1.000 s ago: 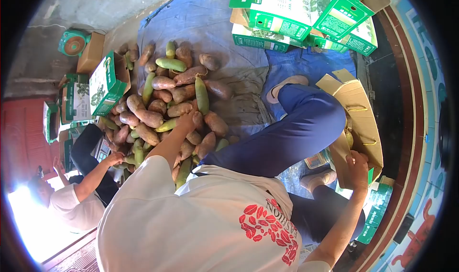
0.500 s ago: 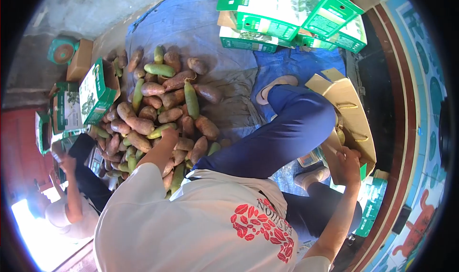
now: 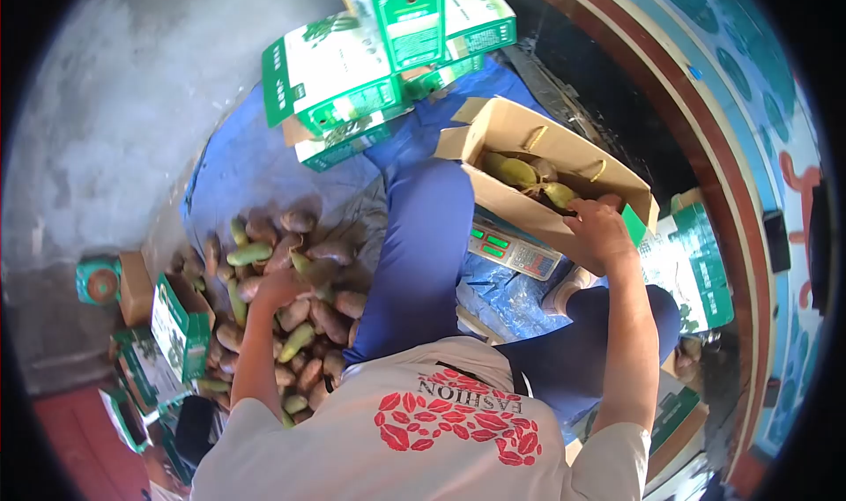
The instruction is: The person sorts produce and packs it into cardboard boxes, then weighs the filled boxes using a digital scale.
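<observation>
Right hand [image 3: 599, 230] clenches the box [image 3: 511, 203] rim — hold it steady. Left hand [image 3: 278, 285] sits on the fruit pile [image 3: 300, 338], grip unclear — lift one gently

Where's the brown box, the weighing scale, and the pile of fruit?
brown box [image 3: 511, 203]: head view, on its bare front wall.
weighing scale [image 3: 520, 252]: head view, on its button panel.
pile of fruit [image 3: 249, 254]: head view, on a green fruit.

right hand [image 3: 600, 233] on carton [image 3: 515, 208] rim
</observation>
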Demonstrator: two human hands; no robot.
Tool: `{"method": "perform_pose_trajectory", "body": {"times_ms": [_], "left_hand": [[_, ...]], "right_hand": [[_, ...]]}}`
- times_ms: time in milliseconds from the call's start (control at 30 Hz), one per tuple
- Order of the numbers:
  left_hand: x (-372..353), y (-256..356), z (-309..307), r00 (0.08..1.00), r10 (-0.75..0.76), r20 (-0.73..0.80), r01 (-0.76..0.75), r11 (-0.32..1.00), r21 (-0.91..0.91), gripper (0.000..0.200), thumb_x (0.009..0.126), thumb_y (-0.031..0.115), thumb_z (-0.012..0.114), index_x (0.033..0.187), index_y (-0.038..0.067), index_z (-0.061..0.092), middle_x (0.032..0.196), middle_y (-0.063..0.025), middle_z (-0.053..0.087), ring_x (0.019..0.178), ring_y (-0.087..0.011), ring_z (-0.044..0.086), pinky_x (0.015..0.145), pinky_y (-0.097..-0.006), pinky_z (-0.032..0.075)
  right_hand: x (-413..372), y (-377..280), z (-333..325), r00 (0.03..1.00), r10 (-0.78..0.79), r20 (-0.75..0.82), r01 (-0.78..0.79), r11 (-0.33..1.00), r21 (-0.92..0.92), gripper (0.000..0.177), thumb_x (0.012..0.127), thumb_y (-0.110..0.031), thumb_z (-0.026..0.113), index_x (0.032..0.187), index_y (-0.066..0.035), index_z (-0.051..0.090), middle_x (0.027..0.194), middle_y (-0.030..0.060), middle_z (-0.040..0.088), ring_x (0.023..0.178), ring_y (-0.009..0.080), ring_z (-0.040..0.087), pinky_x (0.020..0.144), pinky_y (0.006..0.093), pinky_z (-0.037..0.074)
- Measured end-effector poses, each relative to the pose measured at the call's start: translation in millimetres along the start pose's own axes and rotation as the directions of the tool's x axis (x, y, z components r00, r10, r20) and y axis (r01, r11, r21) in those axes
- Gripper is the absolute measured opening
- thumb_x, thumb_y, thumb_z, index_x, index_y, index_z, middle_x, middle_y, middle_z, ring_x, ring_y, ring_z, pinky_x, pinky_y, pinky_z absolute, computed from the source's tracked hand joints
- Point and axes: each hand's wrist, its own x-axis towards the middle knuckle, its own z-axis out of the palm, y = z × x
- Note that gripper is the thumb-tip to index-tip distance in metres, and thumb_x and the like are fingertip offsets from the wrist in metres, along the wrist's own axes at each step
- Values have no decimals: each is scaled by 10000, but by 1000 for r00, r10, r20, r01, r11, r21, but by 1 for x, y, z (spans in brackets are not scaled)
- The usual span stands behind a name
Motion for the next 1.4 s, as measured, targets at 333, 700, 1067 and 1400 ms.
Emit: {"method": "perform_pose_trajectory", "body": {"times_ms": [333,700,1067,1400], "left_hand": [[-40,224,-152,435,613,-659,-585,749,311,485,675,399,751,946,24,604,923,-170,618,853,-358,603,723,-436,477],[5,414,-102,539,831,-138,-344,366,865,305,694,153,696,985,81,640,1023,-108,648,917,-274,647,748,-404,528],[-11,384,-106,412,841,-349,-688,539,486,346,804,292,658,1083,90,626,979,-118,665,910,-301,641,764,-416,512],[9,399,-93,636,767,-83,-595,556,581,367,813,374,638,1032,79,641,1001,-129,673,960,-296,640,808,-425,500]], "right_hand": [[-11,8,-14,992,20,-124,-14,999,48,251,865,-267,581,999,-61,631,978,149,654,979,313,614,863,414,463],[-21,30,-16,968,20,-251,-19,1000,8,235,833,-253,605,966,-61,632,919,148,670,910,299,642,793,411,499],[-26,28,-26,960,31,-278,-33,999,-2,221,831,-259,618,930,-62,633,887,135,668,881,308,641,786,402,499],[-16,13,-29,989,76,-124,-79,997,-16,310,859,-291,593,1101,-104,634,987,146,664,978,313,614,849,414,480]]}}
